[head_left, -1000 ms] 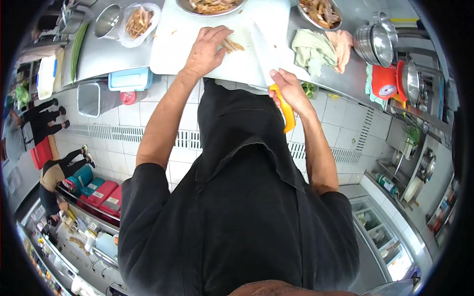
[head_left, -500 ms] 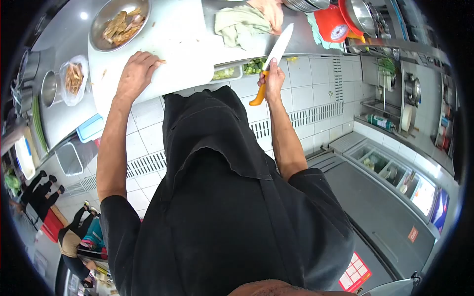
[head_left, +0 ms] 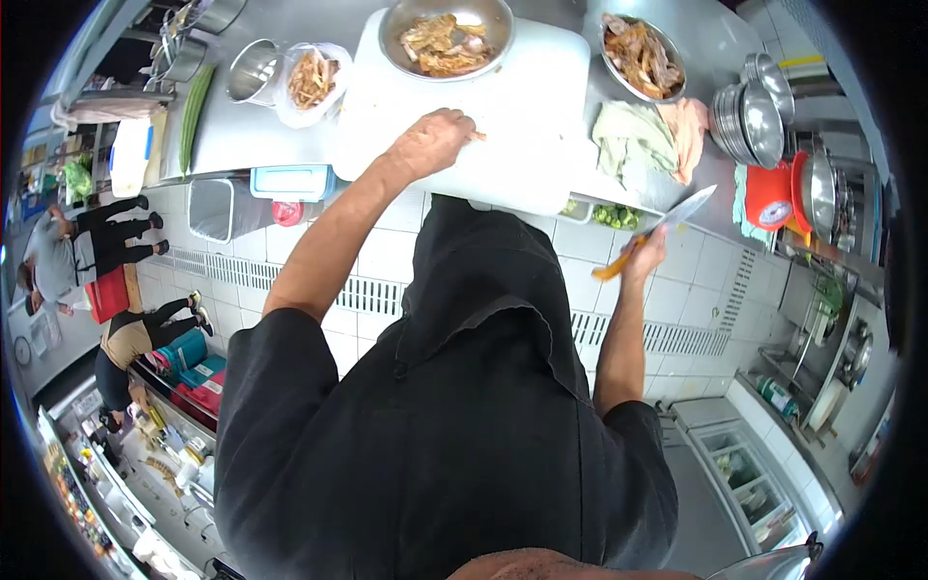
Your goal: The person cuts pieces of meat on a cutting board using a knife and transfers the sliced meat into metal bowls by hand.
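My left hand (head_left: 434, 141) is over the white cutting board (head_left: 541, 126), its fingers pinched around a small brown strip of food (head_left: 478, 136). Off the board to the right, my right hand (head_left: 647, 253) grips the yellow handle of a knife (head_left: 688, 207), whose blade points up and right, past the counter's front edge. A metal bowl (head_left: 389, 39) with brown meat pieces rests on the board's far part. Left of the board sits a container lined with a clear bag (head_left: 338, 97), holding brown strips.
Right of the board are another bowl of meat (head_left: 642, 60), a green cloth (head_left: 633, 140), a pink cloth (head_left: 684, 135), stacked metal bowls (head_left: 744, 121) and a red scale (head_left: 768, 196). A long green vegetable (head_left: 194, 116) lies left. Two people (head_left: 68, 251) (head_left: 126, 353) are at far left.
Since a second ago, the knife has moved off the board to the right with my right hand. The left hand's fingers have closed. The camera view swung right, then back.
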`<state>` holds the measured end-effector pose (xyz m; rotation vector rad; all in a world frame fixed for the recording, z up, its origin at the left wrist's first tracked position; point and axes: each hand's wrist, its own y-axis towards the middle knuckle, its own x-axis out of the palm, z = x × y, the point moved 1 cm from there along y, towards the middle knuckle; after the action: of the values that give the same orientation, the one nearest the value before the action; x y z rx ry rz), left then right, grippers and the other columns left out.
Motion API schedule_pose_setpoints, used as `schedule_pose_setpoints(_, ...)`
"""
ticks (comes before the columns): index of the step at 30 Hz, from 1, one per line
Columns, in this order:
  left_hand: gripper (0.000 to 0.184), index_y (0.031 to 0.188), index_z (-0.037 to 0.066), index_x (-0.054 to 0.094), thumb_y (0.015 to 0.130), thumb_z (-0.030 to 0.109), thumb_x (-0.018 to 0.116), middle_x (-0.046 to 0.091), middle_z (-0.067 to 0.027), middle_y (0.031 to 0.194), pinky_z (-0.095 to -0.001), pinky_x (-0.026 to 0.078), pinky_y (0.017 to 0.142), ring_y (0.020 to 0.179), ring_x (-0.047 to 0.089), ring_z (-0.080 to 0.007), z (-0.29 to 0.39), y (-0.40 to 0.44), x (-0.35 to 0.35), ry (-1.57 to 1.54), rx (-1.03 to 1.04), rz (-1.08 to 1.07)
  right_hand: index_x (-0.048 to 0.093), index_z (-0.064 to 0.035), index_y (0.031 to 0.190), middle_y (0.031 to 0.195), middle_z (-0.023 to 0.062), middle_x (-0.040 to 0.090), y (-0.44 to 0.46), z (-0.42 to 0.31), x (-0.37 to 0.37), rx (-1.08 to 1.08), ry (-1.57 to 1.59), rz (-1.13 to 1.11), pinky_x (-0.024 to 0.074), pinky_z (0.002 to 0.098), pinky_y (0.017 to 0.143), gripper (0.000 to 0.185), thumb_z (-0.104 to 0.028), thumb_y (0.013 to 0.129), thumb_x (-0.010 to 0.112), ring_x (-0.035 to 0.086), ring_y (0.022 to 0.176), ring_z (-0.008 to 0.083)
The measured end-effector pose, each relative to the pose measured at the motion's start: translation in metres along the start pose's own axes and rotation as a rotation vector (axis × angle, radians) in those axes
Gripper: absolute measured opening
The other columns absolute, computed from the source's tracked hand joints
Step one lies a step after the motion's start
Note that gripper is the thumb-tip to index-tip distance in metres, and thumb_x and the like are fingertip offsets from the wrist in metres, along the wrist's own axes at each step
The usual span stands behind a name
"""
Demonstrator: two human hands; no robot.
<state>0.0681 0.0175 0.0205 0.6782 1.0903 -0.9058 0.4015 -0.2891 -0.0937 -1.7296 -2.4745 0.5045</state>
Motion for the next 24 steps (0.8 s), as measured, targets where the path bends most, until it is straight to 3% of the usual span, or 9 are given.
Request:
schedule_pose_setpoints(3, 0.015, 0.104, 0.001, 0.07, 0.095, 0.012, 0.064, 0.07, -0.0172, 0.102, -0.0439, 0.053, 0.091, 0.099, 0.067, -0.0355, -0.012, -0.02, -0.023, -0.167, -0.181, 0.128, 0.048, -0.0143, 0.077, 0.052, 0.0001, 0.045, -0.048, 0.077, -0.056, 0.071, -0.083, -0.017, 0.0365, 0.0289, 0.036, 0.046, -0.05, 0.106, 0.05, 0.045, 0.04, 0.0117)
schedule_pose_setpoints(6, 0.018, 0.108, 0.004, 0.073, 0.094, 0.01, 0.063, 0.071, -0.0173, 0.107, -0.0431, 0.054, 0.092, 0.101, 0.067, -0.0355, -0.047, -0.044, -0.06, -0.217, -0.367, 0.263, 0.048, -0.0129, 0.081, 0.054, -0.0016, 0.041, -0.082, 0.067, -0.103, 0.193, -0.329, 0.11, 0.0357, 0.0281, 0.037, 0.043, -0.048, 0.106, 0.049, 0.042, 0.04, 0.0112)
schedule_pose_setpoints(9, 0.019, 0.108, 0.008, 0.076, 0.095, 0.013, 0.063, 0.073, -0.0186, 0.101, -0.0439, 0.055, 0.082, 0.091, 0.07, -0.0358, -0.109, -0.064, -0.105, 0.012, -0.471, 0.393, 0.053, -0.007, 0.098, 0.065, 0.0028, 0.052, -0.047, 0.03, -0.116, -0.184, -0.355, 0.055, 0.0427, 0.0285, 0.047, 0.035, -0.041, 0.107, 0.049, 0.052, 0.053, 0.0135)
schedule_pose_setpoints(12, 0.03, 0.104, 0.004, 0.075, 0.09, 0.03, 0.068, 0.073, -0.0226, 0.098, -0.0453, 0.055, 0.084, 0.094, 0.07, -0.0389, -0.178, -0.073, -0.126, 0.198, -0.693, 0.105, 0.049, -0.0026, 0.136, 0.079, 0.0142, 0.059, 0.006, -0.005, -0.081, -0.65, -0.793, 0.226, 0.0472, 0.0398, 0.065, 0.039, -0.027, 0.106, 0.05, 0.058, 0.07, 0.0272)
schedule_pose_setpoints(13, 0.029, 0.104, 0.004, 0.075, 0.09, 0.029, 0.068, 0.073, -0.0222, 0.098, -0.0454, 0.055, 0.085, 0.095, 0.07, -0.0389, -0.176, -0.07, -0.132, 0.242, -0.698, 0.126, 0.044, -0.0039, 0.148, 0.083, 0.0186, 0.059, 0.016, -0.023, -0.061, -0.718, -0.948, 0.292, 0.047, 0.0434, 0.07, 0.047, -0.023, 0.106, 0.051, 0.058, 0.075, 0.0323)
schedule_pose_setpoints(14, 0.029, 0.105, 0.004, 0.075, 0.09, 0.028, 0.067, 0.073, -0.0219, 0.098, -0.0455, 0.054, 0.087, 0.095, 0.07, -0.0388, -0.169, -0.066, -0.141, 0.287, -0.704, 0.147, 0.038, -0.0078, 0.157, 0.087, 0.0228, 0.057, 0.014, -0.032, -0.044, -0.524, -1.035, 0.303, 0.0456, 0.0461, 0.076, 0.055, -0.02, 0.105, 0.052, 0.056, 0.079, 0.037)
schedule_pose_setpoints(19, 0.029, 0.11, 0.004, 0.075, 0.091, 0.024, 0.067, 0.073, -0.019, 0.106, -0.0428, 0.054, 0.091, 0.099, 0.07, -0.037, -0.12, -0.009, -0.123, 0.034, -0.468, 0.503, 0.036, -0.0148, 0.159, 0.088, 0.0236, 0.053, -0.02, 0.032, -0.038, -0.801, -1.052, 0.299, 0.043, 0.0467, 0.077, 0.062, -0.015, 0.102, 0.059, 0.05, 0.078, 0.0371)
schedule_pose_setpoints(22, 0.029, 0.112, 0.004, 0.075, 0.091, 0.024, 0.068, 0.072, -0.0187, 0.112, -0.0433, 0.053, 0.095, 0.104, 0.069, -0.0358, -0.091, 0.048, -0.102, 0.08, -0.306, 0.378, 0.032, -0.0105, 0.161, 0.081, 0.0171, 0.048, -0.101, 0.068, -0.077, -0.618, -1.052, 0.069, 0.0394, 0.0438, 0.074, 0.064, -0.009, 0.102, 0.058, 0.045, 0.077, 0.0305)
schedule_pose_setpoints(24, 0.03, 0.109, 0.004, 0.075, 0.089, 0.025, 0.07, 0.071, -0.0194, 0.116, -0.0439, 0.053, 0.096, 0.107, 0.068, -0.034, -0.097, 0.086, -0.074, 0.286, -0.236, 0.294, 0.033, -0.0104, 0.16, 0.08, 0.0163, 0.047, -0.139, 0.078, -0.105, -0.306, -1.119, -0.024, 0.0396, 0.0435, 0.076, 0.058, -0.012, 0.106, 0.052, 0.044, 0.075, 0.0301)
